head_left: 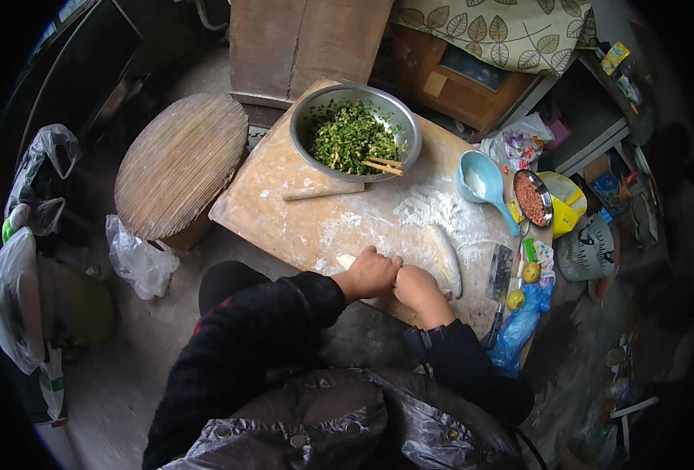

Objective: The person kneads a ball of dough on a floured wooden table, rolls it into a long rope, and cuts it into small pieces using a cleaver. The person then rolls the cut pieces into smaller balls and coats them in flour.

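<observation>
Side by side at the near edge of the floured wooden board, my two hands meet with curled fingers. A pale end of dough pokes out beside my left hand, which is closed over it. My right hand is closed too, its knuckles against the left; what its fingers hold is hidden. Just right of it lies a long curved strip of dough, dusted with flour. A cleaver with a dark handle rests farther right. Beyond the hands is a wooden rolling pin.
A steel bowl of chopped greens with chopsticks stands at the back. Right are a blue ladle with flour, a dish of reddish bits, two yellowish fruits and a blue bag. Left stands a round slatted lid.
</observation>
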`<state>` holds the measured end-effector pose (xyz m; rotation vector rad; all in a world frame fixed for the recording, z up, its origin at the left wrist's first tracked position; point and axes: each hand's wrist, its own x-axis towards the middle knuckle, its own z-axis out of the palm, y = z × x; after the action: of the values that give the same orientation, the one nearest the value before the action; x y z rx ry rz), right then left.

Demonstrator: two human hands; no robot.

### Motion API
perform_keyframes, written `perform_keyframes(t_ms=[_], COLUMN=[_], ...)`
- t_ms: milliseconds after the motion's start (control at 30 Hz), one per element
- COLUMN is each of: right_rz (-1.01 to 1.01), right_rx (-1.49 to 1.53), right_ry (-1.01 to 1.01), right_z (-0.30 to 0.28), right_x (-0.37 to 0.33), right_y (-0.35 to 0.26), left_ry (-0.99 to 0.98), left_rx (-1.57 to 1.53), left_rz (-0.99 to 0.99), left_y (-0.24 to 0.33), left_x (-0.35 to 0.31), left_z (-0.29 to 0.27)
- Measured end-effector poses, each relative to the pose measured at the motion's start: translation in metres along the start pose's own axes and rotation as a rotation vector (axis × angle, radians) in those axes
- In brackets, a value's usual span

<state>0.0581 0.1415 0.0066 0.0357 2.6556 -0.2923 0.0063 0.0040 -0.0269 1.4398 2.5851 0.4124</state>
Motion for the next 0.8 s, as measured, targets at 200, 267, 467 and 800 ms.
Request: perform_keyframes(t_ms=[200, 267, 467, 800], right_rz=[-0.011, -0.173, -0.303, -0.056], right_rx=[-0.025, 0.143, 0.413, 2.413], right_ry=[-0.007, 0.064, 0.124, 0.238], right_z=[-0.011, -0.021, -0.025, -0.001], right_x=[-0.012, -0.015, -0.024, -0.015], right_y=[0.003, 0.017, 0.048, 0.068], left_ry=[0.065, 0.194, 0.355, 0.152], left_rx=[0.219, 0.21, 0.254, -0.338], left_rz=[0.038, 0.005, -0.139, -0.125], left_y=[0.004, 0.006, -0.009, -0.009], left_x=[0.002, 0.007, 0.032, 0.042], left_z=[0.002, 0.002, -0.017, -0.038])
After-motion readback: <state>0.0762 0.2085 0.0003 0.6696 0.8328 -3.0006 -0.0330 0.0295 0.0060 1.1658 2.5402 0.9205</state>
